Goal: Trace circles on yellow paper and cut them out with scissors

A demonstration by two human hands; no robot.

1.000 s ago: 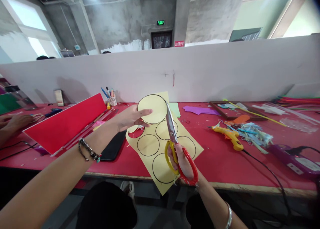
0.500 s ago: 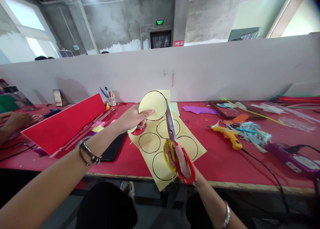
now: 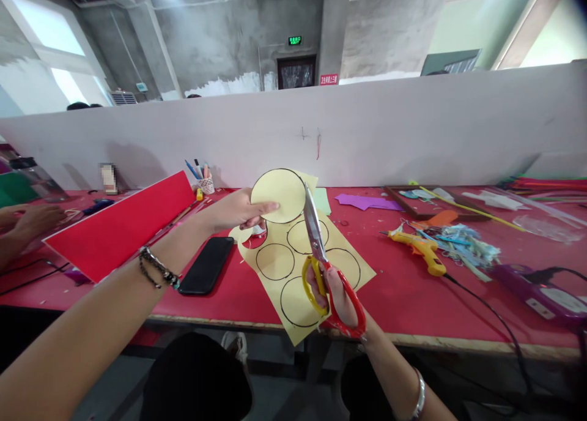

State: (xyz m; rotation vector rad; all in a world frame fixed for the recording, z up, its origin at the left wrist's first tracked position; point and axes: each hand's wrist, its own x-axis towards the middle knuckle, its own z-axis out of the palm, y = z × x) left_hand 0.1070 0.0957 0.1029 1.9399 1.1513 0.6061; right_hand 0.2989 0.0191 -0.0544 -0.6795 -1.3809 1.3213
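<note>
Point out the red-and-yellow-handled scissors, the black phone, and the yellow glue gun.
Red-and-yellow-handled scissors [image 3: 313, 228]: head view, on the metal blades.
Flat black phone [image 3: 207, 265]: head view, middle of its dark screen.
Yellow glue gun [image 3: 419, 247]: head view, on its body, right of the paper.

Bare concrete walls [image 3: 220, 35], bright windows [image 3: 50, 41]
</note>
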